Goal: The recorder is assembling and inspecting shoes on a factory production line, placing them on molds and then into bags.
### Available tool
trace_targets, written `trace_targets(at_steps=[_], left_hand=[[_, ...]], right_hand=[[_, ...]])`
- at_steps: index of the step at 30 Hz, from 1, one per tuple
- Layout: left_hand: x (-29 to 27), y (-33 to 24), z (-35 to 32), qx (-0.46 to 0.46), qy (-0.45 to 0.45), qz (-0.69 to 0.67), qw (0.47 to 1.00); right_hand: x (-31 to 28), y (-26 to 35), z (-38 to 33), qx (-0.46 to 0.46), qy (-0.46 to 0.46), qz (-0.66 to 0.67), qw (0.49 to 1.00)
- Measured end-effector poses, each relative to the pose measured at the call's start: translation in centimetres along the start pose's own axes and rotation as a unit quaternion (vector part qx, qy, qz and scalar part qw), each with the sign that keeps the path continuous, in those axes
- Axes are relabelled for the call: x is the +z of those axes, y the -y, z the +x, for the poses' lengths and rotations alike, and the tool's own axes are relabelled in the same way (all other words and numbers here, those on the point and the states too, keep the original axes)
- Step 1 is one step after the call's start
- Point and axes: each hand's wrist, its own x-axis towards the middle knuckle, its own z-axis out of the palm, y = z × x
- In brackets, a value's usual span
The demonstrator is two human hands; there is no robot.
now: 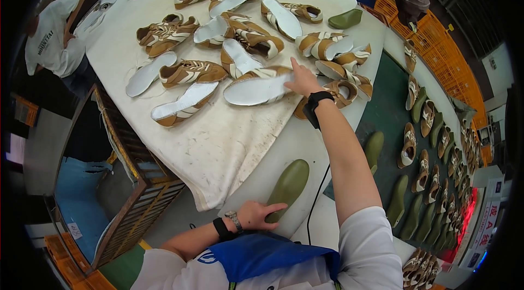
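At twelve o'clock, a loose shoe pile (256, 39); at five, a bare green form (293, 178).
My right hand (304, 80), at one o'clock, meets a white-soled shoe's (254, 90) edge, index outstretched; whether it grips, I cannot tell. My left hand (257, 214), at six, parts finger and thumb at the form's near end, hold unclear. With form and shoe apart, I judge little done here; the pile is left, beside rows of shoes (408, 145) at three.

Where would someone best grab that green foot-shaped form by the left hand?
Probably the near end of the green form, coming from the person's left: the left hand is at that end. The form is long, smooth and rounded, so gripping across its narrow width should suit better than end to end.
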Motion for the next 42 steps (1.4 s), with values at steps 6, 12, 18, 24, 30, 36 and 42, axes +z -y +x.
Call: trace_targets(at_steps=[6, 12, 18, 24, 30, 36, 42], left_hand=[[0.3, -0.1, -0.1, 0.01, -0.027, -0.021, 0.999], [0.0, -1.4, 0.3, -0.004, -0.002, -0.014, 1.0], [-0.1, -2.1, 0.7, -0.005, -0.016, -0.006, 1.0], [0.2, -2.0, 0.8, -0.028, -0.002, 0.029, 0.999], [0.0, -2.1, 1.2, -0.027, -0.002, 0.027, 0.999], [-0.1, -1.6, 1.4, -0.014, -0.014, 0.01, 1.0], [0.3, -1.1, 0.7, -0.038, -0.018, 0.017, 0.999]], right_hand=[[0.2, 3.8, -7.0, -0.132, 0.068, 0.051, 0.988], [-2.1, 3.6, -21.7, -0.084, 0.033, 0.275, 0.957], [-7.6, -4.6, -31.3, 0.289, -0.298, 0.505, 0.756], [-2.6, -14.2, -28.8, 0.305, -0.319, 0.159, 0.883], [3.5, -17.9, -24.6, 0.354, -0.03, -0.012, 0.935], [2.6, -22.6, -22.4, 0.348, -0.059, 0.028, 0.935], [-0.3, -15.4, -21.3, 0.175, -0.139, 0.094, 0.97]])
